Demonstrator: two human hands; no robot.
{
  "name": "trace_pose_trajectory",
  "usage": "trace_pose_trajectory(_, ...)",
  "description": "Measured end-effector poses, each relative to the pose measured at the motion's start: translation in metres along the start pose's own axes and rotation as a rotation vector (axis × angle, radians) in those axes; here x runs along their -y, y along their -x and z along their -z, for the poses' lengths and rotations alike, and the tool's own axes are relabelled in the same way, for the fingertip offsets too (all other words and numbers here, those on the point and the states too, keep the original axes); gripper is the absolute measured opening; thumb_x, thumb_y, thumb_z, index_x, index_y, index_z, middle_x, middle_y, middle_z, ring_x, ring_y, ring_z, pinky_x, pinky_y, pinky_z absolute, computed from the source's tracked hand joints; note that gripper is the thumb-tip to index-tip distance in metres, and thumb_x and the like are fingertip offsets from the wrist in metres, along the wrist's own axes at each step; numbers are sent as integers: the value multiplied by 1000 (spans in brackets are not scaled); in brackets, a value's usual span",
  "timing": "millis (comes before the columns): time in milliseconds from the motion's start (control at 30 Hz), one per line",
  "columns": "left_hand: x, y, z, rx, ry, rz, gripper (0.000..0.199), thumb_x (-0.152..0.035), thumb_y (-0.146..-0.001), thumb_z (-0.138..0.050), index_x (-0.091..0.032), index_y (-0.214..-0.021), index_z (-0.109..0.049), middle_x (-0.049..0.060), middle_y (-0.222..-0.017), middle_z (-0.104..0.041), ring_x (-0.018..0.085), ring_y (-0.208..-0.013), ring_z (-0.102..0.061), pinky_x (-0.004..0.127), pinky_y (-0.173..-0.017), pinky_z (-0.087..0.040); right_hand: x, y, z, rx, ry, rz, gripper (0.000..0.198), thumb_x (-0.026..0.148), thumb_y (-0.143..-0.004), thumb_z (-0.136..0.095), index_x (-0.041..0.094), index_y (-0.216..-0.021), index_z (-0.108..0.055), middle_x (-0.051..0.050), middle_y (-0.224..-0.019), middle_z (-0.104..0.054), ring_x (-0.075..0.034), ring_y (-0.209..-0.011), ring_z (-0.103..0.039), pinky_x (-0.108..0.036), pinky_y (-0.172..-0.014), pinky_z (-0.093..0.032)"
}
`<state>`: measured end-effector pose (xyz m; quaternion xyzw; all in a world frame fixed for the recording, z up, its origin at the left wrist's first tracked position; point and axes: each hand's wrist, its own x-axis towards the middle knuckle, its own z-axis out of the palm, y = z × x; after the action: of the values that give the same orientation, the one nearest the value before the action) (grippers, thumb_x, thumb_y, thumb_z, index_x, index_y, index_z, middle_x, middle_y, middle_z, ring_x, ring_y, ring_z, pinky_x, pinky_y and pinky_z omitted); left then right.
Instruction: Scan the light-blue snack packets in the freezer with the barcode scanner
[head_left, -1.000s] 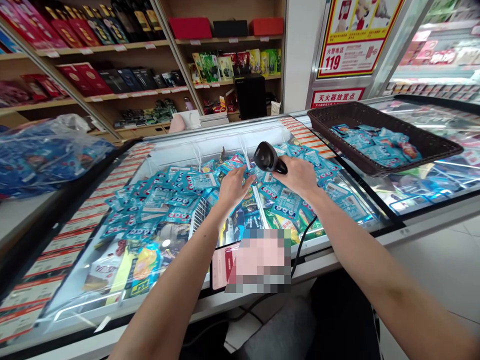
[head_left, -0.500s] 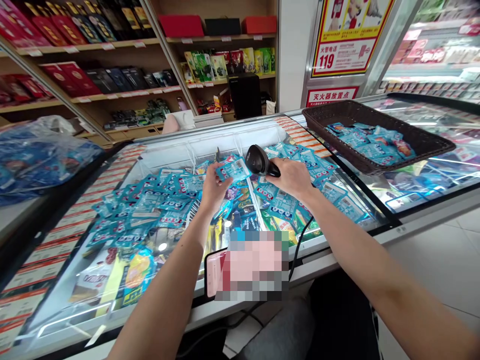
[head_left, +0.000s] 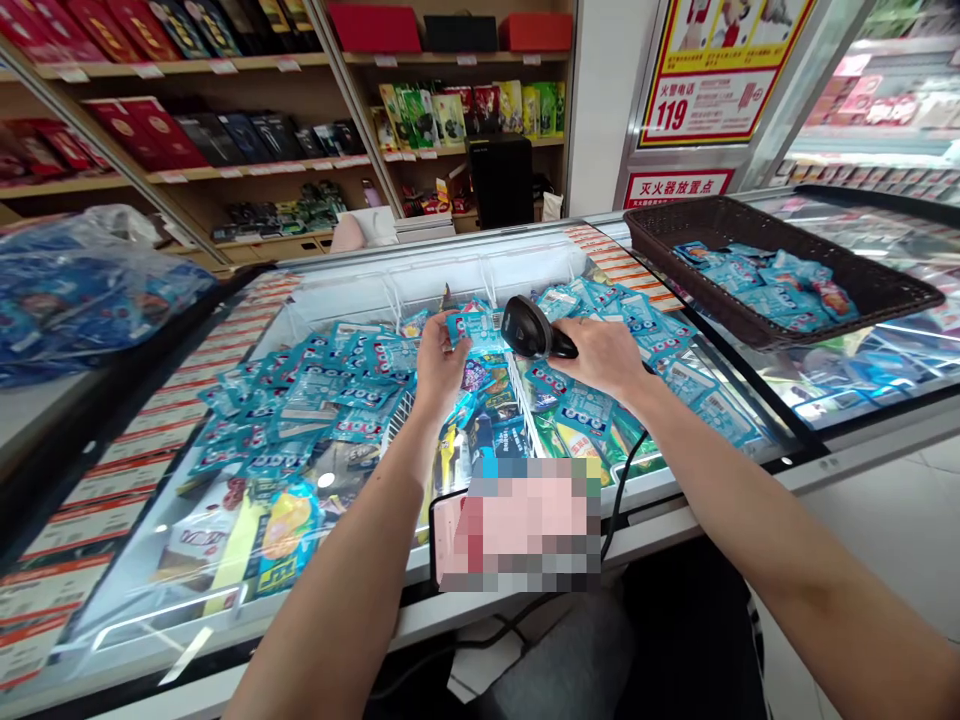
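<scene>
Between the fingers of my left hand (head_left: 442, 362) is a small blue snack packet (head_left: 478, 330), held up above the freezer's glass top. My right hand (head_left: 604, 358) is wrapped round the handle of a black barcode scanner (head_left: 528, 328). The scanner's head is close to the packet's right end and covers part of it; whether they touch I cannot tell. Many similar blue packets (head_left: 307, 385) lie loose on the glass to the left, and more blue packets (head_left: 589, 405) are spread under and beyond my right hand.
A brown woven basket (head_left: 780, 225) holding blue packets rests at the right. A phone (head_left: 448, 535), partly blurred out, is at the freezer's near edge. The scanner's cable (head_left: 626, 470) hangs down over that edge. A clear bag of blue packs (head_left: 82, 300) sits at the left.
The view has shifted slightly, so most things appear further right. The scanner's head has come nearer the packet and now hides more of its right end. Both hands keep their hold.
</scene>
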<state>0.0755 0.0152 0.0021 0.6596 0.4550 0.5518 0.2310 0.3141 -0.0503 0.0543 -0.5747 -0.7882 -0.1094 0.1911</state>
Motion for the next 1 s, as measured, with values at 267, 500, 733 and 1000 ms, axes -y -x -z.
trace_pose_trajectory(267, -2, -1, 1, -56, -50, 23, 38, -42, -84, -57, -21, -115, -47, 5, -98, -61, 14, -88, -59, 25, -71, -47, 3, 1, 0, 43, 1, 46, 38, 46, -82, -58, 22, -111, -63, -6, -99, -71, -21, -84, -64, -30, -67, -38)
trace_pose_trajectory(500, -1, -1, 1, -41, -60, 19, 37, -40, -85, -56, -22, -116, -47, 5, -99, -61, 15, -88, -59, 26, -71, -47, 1, 2, -1, 30, 4, 72, 40, 48, -82, -60, 23, -113, -63, -5, -98, -71, -22, -84, -64, -31, -65, -38)
trace_pose_trajectory(733, -1, -1, 1, -36, -80, 15, 37, -40, -86, -54, -22, -118, -46, 6, -102, -61, 15, -91, -60, 26, -71, -47, 2, 2, -1, 46, -1, 83, 41, 49, -82, -60, 23, -114, -63, -6, -99, -72, -22, -86, -64, -30, -67, -38)
trace_pose_trajectory(1000, 3, -1, 2, -18, -82, -2, 38, -39, -87, -54, -23, -119, -45, 5, -102, -61, 15, -91, -60, 26, -71, -46, 2, 1, 0, 44, 8, 79, 41, 49, -82, -61, 23, -114, -62, -5, -100, -71, -21, -86, -64, -30, -66, -38)
